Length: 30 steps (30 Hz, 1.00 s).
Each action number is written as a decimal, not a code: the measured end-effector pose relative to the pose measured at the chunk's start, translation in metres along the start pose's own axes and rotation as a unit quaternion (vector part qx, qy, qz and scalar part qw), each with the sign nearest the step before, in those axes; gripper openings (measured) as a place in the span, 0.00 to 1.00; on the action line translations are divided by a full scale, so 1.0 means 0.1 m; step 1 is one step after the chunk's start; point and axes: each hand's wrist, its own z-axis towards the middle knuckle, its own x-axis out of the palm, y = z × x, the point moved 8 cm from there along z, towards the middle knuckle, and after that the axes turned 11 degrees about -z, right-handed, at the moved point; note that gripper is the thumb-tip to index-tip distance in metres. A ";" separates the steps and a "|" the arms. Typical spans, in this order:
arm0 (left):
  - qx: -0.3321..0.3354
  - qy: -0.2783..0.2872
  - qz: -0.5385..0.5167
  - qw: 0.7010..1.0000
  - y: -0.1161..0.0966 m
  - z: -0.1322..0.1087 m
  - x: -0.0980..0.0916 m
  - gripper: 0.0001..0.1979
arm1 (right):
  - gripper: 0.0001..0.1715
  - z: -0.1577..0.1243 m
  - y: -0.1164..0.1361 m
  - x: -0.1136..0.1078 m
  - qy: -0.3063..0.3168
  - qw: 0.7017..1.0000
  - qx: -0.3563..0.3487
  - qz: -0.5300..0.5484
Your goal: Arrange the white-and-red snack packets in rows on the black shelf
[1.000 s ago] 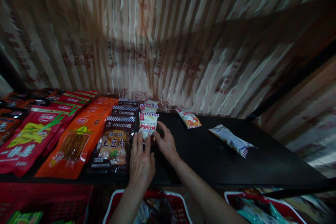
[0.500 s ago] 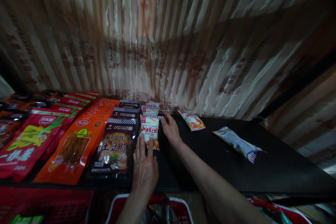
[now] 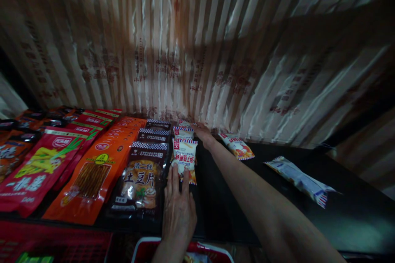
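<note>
My left hand [image 3: 179,209] lies with fingers stretched out, their tips resting on the lower part of a small white snack packet [image 3: 184,152] with red lettering. Behind that packet, similar ones [image 3: 184,132] overlap in a row towards the back wall. My right hand [image 3: 203,134] reaches to the rear of this row, beside the back packets; its fingers are dark and partly hidden, so their grip cannot be made out. To the left of the row lie dark bags of potato chips [image 3: 140,181]. Two more small packets, one showing its front [image 3: 237,146] and one face down [image 3: 298,178], lie to the right.
Orange snack bags [image 3: 83,185], red snack bags [image 3: 40,168] and dark-orange packets [image 3: 15,148] line the left of the black shelf [image 3: 228,218]. Wrinkled plastic sheeting [image 3: 185,49] covers the back wall. Below the front edge stand a red basket [image 3: 216,250] and a red crate [image 3: 61,238].
My right hand has moved further back along the packet row. The left hand stays on the front packet. The view has shifted slightly, and more of the rear packets shows.
</note>
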 end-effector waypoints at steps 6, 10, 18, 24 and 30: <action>0.001 0.005 -0.002 1.000 -0.01 -0.01 0.00 0.31 | 0.22 0.05 -0.03 0.13 0.066 0.997 0.029 -0.027; 0.002 -0.004 -0.002 1.000 -0.02 -0.01 -0.02 0.29 | 0.20 0.04 0.02 0.12 0.062 0.995 0.027 -0.067; 0.010 -0.013 0.008 1.000 -0.04 -0.01 -0.03 0.30 | 0.19 -0.09 0.24 -0.06 0.024 0.990 -0.030 -0.138; 0.018 -0.012 0.029 0.999 -0.04 0.00 -0.03 0.31 | 0.19 -0.33 0.26 -0.18 -0.014 0.984 -0.064 -0.164; 0.066 -0.049 0.053 0.995 -0.10 -0.01 -0.09 0.29 | 0.20 -0.49 -0.02 -0.52 -0.058 0.972 -0.071 -0.217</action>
